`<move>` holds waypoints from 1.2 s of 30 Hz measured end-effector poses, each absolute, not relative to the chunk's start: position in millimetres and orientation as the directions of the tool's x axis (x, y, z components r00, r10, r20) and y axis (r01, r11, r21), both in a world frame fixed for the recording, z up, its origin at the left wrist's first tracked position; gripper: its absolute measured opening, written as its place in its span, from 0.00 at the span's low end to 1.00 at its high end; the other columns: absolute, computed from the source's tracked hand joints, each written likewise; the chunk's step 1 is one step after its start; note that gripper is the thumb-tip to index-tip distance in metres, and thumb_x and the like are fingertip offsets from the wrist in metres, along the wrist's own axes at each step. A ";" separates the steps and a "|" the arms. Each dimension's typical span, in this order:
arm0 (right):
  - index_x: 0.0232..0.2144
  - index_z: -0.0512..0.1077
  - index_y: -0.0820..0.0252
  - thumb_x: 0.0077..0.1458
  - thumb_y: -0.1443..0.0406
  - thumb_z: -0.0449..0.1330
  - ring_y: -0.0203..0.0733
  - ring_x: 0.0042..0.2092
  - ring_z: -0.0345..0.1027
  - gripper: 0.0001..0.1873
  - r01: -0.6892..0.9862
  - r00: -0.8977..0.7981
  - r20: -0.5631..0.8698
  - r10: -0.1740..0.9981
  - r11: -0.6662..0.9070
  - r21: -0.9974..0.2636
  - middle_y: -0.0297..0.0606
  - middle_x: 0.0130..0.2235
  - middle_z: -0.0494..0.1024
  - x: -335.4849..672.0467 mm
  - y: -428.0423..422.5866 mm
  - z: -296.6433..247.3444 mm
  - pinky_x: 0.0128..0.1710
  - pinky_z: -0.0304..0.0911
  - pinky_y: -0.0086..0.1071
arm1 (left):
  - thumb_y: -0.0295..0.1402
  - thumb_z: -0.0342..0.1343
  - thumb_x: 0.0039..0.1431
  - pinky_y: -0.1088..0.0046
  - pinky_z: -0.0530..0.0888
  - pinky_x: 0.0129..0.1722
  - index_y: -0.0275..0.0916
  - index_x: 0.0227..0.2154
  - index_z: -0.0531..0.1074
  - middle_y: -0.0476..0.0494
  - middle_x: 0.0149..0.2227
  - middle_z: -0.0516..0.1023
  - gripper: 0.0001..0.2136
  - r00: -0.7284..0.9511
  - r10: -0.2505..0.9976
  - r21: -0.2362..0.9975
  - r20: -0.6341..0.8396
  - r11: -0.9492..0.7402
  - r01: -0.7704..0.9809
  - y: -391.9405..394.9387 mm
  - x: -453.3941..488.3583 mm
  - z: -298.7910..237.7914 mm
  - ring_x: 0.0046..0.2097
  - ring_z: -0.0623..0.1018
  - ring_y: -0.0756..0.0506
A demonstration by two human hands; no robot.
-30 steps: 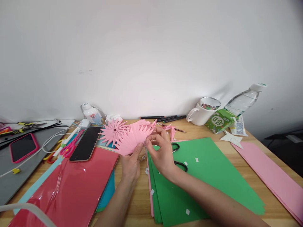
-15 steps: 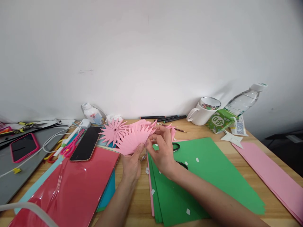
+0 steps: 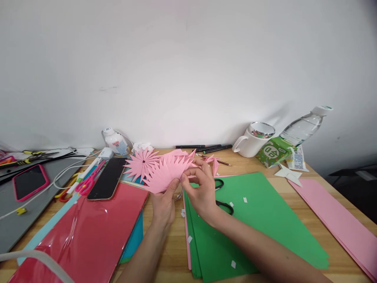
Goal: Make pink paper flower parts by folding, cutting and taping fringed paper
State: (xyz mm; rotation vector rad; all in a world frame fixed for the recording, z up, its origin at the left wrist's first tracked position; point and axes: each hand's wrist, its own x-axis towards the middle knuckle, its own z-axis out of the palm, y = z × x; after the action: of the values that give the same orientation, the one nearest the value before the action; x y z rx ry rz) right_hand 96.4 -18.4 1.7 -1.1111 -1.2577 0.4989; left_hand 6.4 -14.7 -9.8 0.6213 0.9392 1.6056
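Note:
A pink folded paper fan (image 3: 166, 173) with pointed tips is held up over the table. My left hand (image 3: 165, 198) grips its lower edge, thumb on the near side. At the fan's right end, my right hand (image 3: 202, 184) pinches the paper between thumb and fingers; the exact fold in the pinch is hidden. Just behind and left lies a pink paper rosette (image 3: 143, 162) with a round hole in its centre. Beyond my right fingers are more pink folded pieces (image 3: 216, 165). Black scissor handles (image 3: 225, 207) show beside my right wrist.
Green paper sheets (image 3: 265, 220) with white scraps lie at right, and pink strips (image 3: 338, 220) beyond. A red plastic-covered pack (image 3: 85, 232), phone (image 3: 107, 179) and pink scissors (image 3: 90, 181) are at left. A white mug (image 3: 255, 139), green box (image 3: 272, 151), bottle (image 3: 304, 127) and markers (image 3: 216, 148) stand or lie along the back.
My right hand has shifted very slightly at the fan's right end, and more of the black scissor handle shows. Both hands keep their hold on the fan.

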 end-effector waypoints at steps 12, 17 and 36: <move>0.25 0.72 0.57 0.54 0.66 0.58 0.47 0.53 0.65 0.06 0.143 0.310 0.365 0.878 0.337 -0.931 0.45 0.42 0.70 90.9 -20.4 2.0 0.33 0.74 0.31 | 0.33 0.72 0.37 0.60 0.67 0.58 0.39 0.40 0.75 0.41 0.43 0.81 0.23 -0.228 0.970 0.818 -0.089 -0.059 -0.572 -14.1 7.6 -7.4 0.54 0.75 0.39; 0.27 0.71 0.57 0.55 0.68 0.56 0.46 0.51 0.65 0.06 0.256 0.302 0.485 0.821 0.420 -0.871 0.44 0.38 0.69 91.9 -16.7 -5.6 0.32 0.73 0.32 | 0.34 0.72 0.36 0.61 0.67 0.58 0.40 0.43 0.75 0.42 0.45 0.81 0.26 -0.251 0.965 0.827 -0.070 -0.085 -0.556 -13.7 8.0 -10.8 0.54 0.75 0.39; 0.28 0.74 0.58 0.58 0.63 0.56 0.45 0.53 0.65 0.09 0.117 0.272 0.379 0.884 0.361 -0.925 0.44 0.43 0.73 89.2 -21.3 -5.6 0.49 0.66 0.39 | 0.32 0.72 0.35 0.61 0.71 0.55 0.40 0.46 0.75 0.40 0.47 0.80 0.29 -0.300 0.947 0.825 -0.114 -0.078 -0.560 -14.9 9.4 -8.9 0.51 0.78 0.40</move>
State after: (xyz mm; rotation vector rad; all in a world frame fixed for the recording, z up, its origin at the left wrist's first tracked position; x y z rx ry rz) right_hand 89.2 -21.3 -5.6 -1.0924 -1.1937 0.6866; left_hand 9.4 -14.9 -8.9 0.5619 0.9702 1.6501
